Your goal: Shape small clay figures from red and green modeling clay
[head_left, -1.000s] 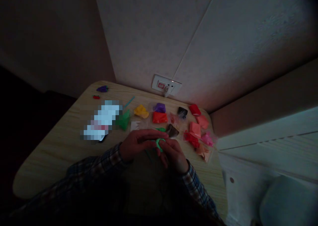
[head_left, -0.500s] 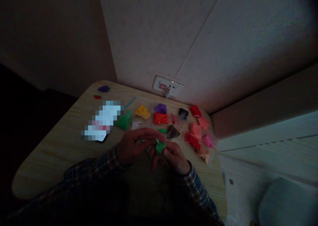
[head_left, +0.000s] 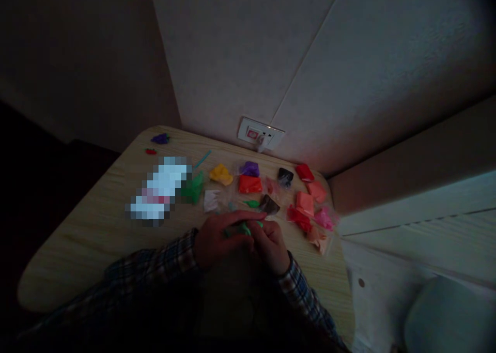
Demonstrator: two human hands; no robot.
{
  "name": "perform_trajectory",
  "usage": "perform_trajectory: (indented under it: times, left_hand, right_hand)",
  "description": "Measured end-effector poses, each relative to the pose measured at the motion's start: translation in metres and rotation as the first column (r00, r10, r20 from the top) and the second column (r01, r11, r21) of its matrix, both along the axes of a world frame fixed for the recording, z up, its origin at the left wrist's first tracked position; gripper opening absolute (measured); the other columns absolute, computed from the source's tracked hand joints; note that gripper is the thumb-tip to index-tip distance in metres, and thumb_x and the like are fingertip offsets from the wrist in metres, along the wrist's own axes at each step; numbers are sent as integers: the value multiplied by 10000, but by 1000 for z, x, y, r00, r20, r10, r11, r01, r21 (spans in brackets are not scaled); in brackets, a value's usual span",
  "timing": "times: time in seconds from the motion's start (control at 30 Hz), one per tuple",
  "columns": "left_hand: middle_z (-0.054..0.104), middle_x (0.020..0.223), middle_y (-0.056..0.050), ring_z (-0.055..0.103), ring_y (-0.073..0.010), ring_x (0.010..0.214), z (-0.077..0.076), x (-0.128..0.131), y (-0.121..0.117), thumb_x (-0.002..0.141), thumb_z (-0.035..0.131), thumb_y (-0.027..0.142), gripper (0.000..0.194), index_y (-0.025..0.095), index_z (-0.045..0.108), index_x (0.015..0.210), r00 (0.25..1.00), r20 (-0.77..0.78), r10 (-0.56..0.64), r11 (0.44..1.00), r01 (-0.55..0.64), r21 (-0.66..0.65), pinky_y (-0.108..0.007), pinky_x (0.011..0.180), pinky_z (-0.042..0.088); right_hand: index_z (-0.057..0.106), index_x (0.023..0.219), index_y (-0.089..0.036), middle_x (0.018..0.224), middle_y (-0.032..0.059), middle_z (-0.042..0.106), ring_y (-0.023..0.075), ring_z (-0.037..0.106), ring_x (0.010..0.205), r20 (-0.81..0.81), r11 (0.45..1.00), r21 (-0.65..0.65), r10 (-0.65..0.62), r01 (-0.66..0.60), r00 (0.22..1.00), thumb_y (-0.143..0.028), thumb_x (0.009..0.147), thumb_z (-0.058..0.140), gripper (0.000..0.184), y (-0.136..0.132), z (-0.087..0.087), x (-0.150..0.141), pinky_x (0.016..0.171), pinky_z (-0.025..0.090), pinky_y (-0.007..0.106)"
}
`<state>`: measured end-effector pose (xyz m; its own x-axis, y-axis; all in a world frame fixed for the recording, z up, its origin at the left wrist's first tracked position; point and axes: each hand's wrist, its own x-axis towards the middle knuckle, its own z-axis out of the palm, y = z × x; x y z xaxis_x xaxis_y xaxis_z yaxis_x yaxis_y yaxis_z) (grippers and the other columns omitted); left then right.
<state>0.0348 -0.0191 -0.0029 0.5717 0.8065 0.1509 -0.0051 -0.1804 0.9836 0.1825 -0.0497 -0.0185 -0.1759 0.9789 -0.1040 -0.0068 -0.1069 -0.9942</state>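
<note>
Fingers, head view: those of the left hand (head_left: 215, 238) extend across a green piece (head_left: 245, 228); whether they grip it cannot be told in the dim light. The thumb and fingers of the right hand (head_left: 272, 245) are closed on the same piece. It sits between the hands, near the front of the packets and partly covered by fingers. The paired hold probably steadies soft material while pressure is applied.

A leaf-shaped green piece (head_left: 251, 203) lies just beyond the hands, beside the brown packet (head_left: 269, 204). White (head_left: 211, 200), yellow (head_left: 220, 174), purple (head_left: 250, 169) and orange-red (head_left: 250, 184) packets lie on the table (head_left: 77, 239), apparently spread out so each colour is within reach. The phone (head_left: 158, 187) lies to the left, likely for easy viewing; its screen is blurred out.
</note>
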Motion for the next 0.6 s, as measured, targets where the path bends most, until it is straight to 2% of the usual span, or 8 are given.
perform_trajectory:
  times: [0.1, 0.17, 0.23, 0.3, 0.4, 0.53, 0.6]
  left_hand:
    - [717, 1032, -83, 673, -204, 880, 1, -1, 6, 786, 622, 276, 220, 165, 693, 963, 995, 83, 58, 988, -45, -149, -285, 783, 512]
    - [739, 929, -79, 680, -185, 795, -1, -1, 12, 781, 623, 250, 163, 148, 704, 880, 980, 170, 104, 969, -61, -238, -274, 746, 516]
    - [742, 830, -53, 675, -165, 753, -5, -2, 17, 770, 632, 216, 119, 152, 702, 842, 949, 266, 169, 945, -80, -316, -271, 754, 513]
    - [730, 766, -30, 669, -150, 715, -8, -2, 20, 759, 641, 195, 109, 159, 696, 846, 906, 354, 232, 915, -79, -396, -271, 742, 516]
    - [712, 774, -24, 655, -143, 676, -9, -3, 21, 734, 658, 177, 148, 162, 669, 881, 862, 425, 276, 866, -30, -500, -288, 702, 524]
    - [692, 809, -28, 609, -126, 648, -4, -2, 19, 720, 628, 126, 203, 173, 619, 917, 843, 443, 306, 791, 34, -611, -245, 590, 502]
    - [674, 794, -29, 565, -96, 615, -1, -2, 21, 694, 611, 103, 224, 159, 626, 911, 814, 477, 331, 781, 48, -623, -195, 555, 460]
  right_hand:
    - [536, 509, -167, 352, -47, 396, 67, 334, 329, -3, 989, 27, 144, -143, 990, -683, 812, 355, 625, 2, 2, 1, 375, 251, 212]
    - [579, 562, -158, 364, -37, 423, 75, 354, 332, -23, 984, 44, 173, -172, 985, -715, 810, 279, 680, 3, 4, 2, 380, 259, 218]
    - [594, 581, -155, 357, -40, 411, 76, 331, 316, -54, 997, 38, 75, -73, 996, -704, 825, 256, 689, 4, 6, 6, 369, 237, 225]
    - [583, 571, -163, 354, -50, 384, 73, 298, 311, -77, 995, 39, -89, 92, 993, -660, 851, 284, 644, 5, 8, 9, 367, 218, 233]
    - [560, 606, -178, 410, -50, 398, 82, 330, 369, -101, 951, 86, -287, 296, 953, -568, 886, 349, 525, 7, 10, 12, 397, 239, 236]
    - [567, 717, -186, 512, -33, 457, 104, 400, 461, -24, 919, 187, -349, 347, 937, -464, 908, 396, 378, 8, 11, 12, 436, 289, 236]
    - [563, 737, -189, 538, -31, 462, 109, 407, 488, 62, 911, 228, -365, 343, 929, -422, 921, 389, 344, 8, 11, 11, 461, 307, 240]
